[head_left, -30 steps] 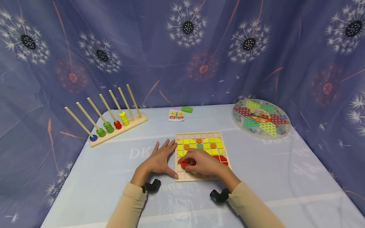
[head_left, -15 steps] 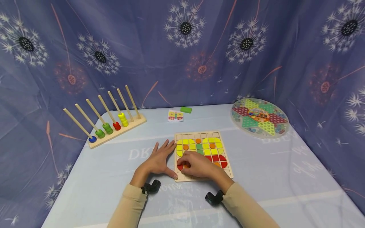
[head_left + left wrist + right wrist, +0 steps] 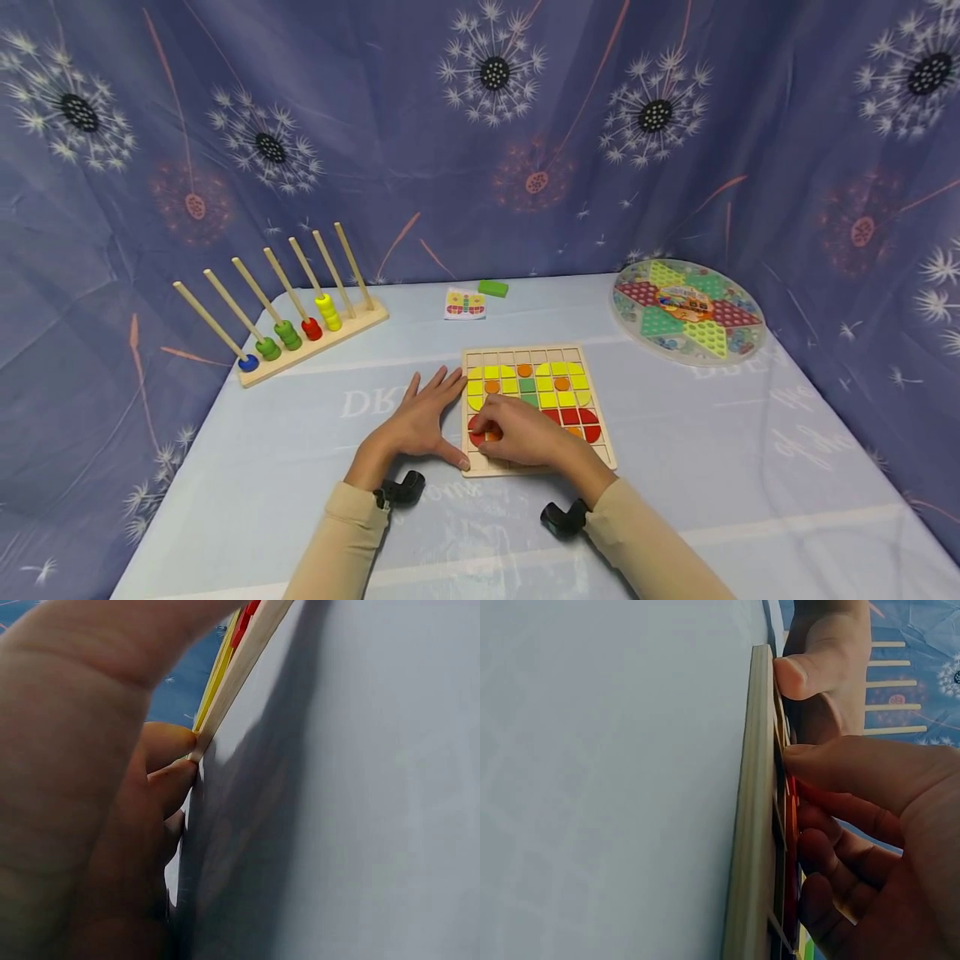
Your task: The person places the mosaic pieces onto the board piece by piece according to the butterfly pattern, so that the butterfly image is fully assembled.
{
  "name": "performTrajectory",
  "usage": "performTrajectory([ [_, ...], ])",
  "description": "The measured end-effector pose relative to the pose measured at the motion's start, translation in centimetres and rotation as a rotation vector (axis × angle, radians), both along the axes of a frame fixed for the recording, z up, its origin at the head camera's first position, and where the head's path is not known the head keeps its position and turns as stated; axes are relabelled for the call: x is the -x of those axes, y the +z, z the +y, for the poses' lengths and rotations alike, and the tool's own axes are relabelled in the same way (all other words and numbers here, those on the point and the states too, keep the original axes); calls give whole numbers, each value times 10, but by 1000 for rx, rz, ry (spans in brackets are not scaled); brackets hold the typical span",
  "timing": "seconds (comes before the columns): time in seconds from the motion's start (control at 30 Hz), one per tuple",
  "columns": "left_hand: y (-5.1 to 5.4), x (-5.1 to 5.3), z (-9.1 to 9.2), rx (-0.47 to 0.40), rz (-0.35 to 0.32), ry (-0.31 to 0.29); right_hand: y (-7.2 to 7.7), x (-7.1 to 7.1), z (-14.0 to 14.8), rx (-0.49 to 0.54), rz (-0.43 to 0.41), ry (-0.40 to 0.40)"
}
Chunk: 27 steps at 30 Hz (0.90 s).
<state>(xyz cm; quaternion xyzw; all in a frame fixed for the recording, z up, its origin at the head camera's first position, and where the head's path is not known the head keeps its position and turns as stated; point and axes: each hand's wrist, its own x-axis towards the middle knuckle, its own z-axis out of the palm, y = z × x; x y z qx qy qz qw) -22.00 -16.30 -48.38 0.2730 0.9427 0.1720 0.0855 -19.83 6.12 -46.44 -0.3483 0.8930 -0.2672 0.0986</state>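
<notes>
A wooden grid board (image 3: pixel 537 468) lies flat, its cells filled with yellow, orange, green and red pieces in a butterfly-like pattern. My left hand (image 3: pixel 420 425) spreads its fingers along the board's left edge. Its thumb touches the lower left corner, and the fingertips reach the upper part of that edge. Over the lower left cells, my right hand (image 3: pixel 521 432) has its thumb and fingers bent round a red quarter-round piece (image 3: pixel 477 437). In the right wrist view the thumb (image 3: pixel 802 757) is down at the board. The right hand covers several middle cells.
A small butterfly pattern card (image 3: pixel 465 305) and a green block (image 3: pixel 492 288) lie behind the board. A wooden peg rack (image 3: pixel 315 343) with coloured beads stands at the left. A round Chinese checkers board (image 3: pixel 687 313) lies at the right, near the blue curtain (image 3: pixel 390 150).
My right hand has brought the red piece left and down into the lower left cell, its fingers still at it. The left hand keeps its place at the board's edge.
</notes>
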Motion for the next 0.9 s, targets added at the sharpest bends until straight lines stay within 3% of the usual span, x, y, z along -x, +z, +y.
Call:
performTrajectory([
  [0.6, -4, 2, -2, -5, 6, -1, -5, 2, 3, 10, 16, -2],
  [0.9, -3, -1, -4, -49, -27, -6, 0, -1, 15, 44, -56, -46],
])
